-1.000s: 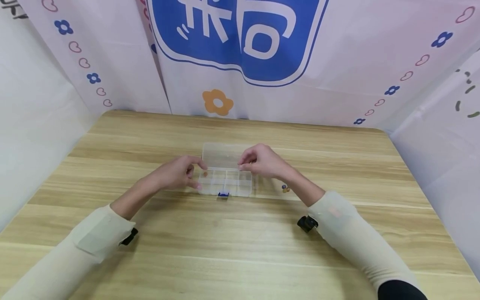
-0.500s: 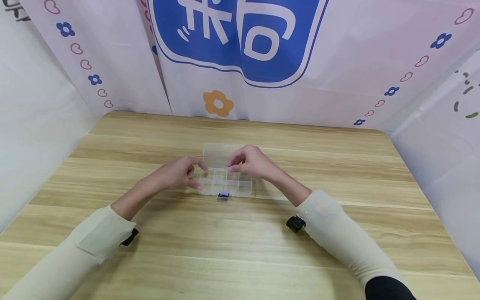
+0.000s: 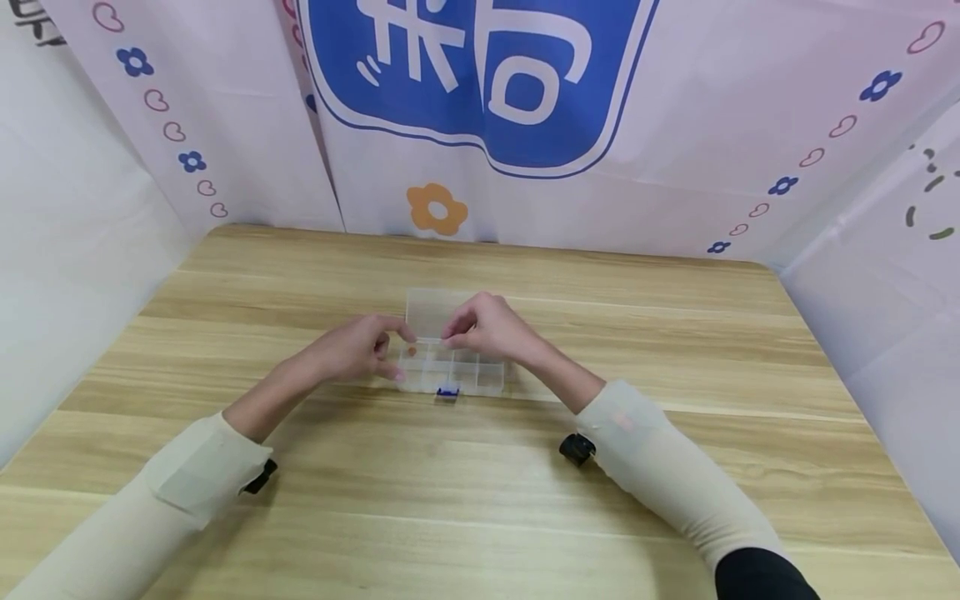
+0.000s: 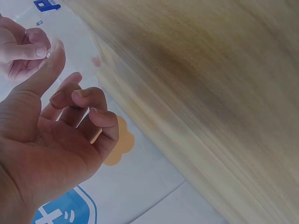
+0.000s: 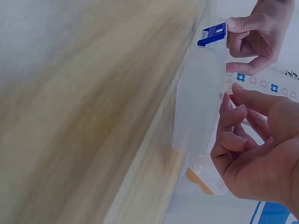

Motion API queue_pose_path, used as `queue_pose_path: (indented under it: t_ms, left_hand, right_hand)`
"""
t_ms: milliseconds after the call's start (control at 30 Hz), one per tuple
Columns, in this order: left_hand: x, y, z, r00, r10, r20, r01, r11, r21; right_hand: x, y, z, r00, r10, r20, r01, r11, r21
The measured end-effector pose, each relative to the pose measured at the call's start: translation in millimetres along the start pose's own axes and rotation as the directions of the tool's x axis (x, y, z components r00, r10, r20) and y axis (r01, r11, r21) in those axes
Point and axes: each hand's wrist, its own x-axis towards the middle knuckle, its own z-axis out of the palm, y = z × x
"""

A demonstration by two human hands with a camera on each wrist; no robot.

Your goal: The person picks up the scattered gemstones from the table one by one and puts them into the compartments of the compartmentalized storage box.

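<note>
A clear plastic compartment box stands on the table with its lid raised at the back and a blue latch in front. My left hand holds the box's left end between thumb and curled index finger. A small orange piece lies in the back left compartment. Over the back row, my right hand has thumb and index finger pinched together. In the left wrist view a tiny pale piece shows at those fingertips, its kind too small to tell.
The wooden table stretches around the box. A white printed cloth hangs behind the table's far edge. Both forearms carry light sleeves, each with a small black camera at the wrist.
My right hand has moved left along the back row, its fingertips still pinched. Its forearm now covers the small blue and orange pieces seen earlier on the table. My left hand stays in place.
</note>
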Motion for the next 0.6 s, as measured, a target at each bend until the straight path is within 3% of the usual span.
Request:
queue_pose_path:
  t_ms: [333,600]
  left_hand:
    - [1.1,0.9,0.2,1.000,0.001,0.001,-0.001,1.000,0.003]
    - [-1.0,0.9,1.0,1.000,-0.003,0.004,0.003,1.000,-0.002]
  right_hand:
    - [-1.3,-1,0,1.000,0.008,-0.002,-0.009,1.000,-0.007]
    - [-17.8,6,-14,1.000,0.019,-0.019,-0.019,1.000,-0.004]
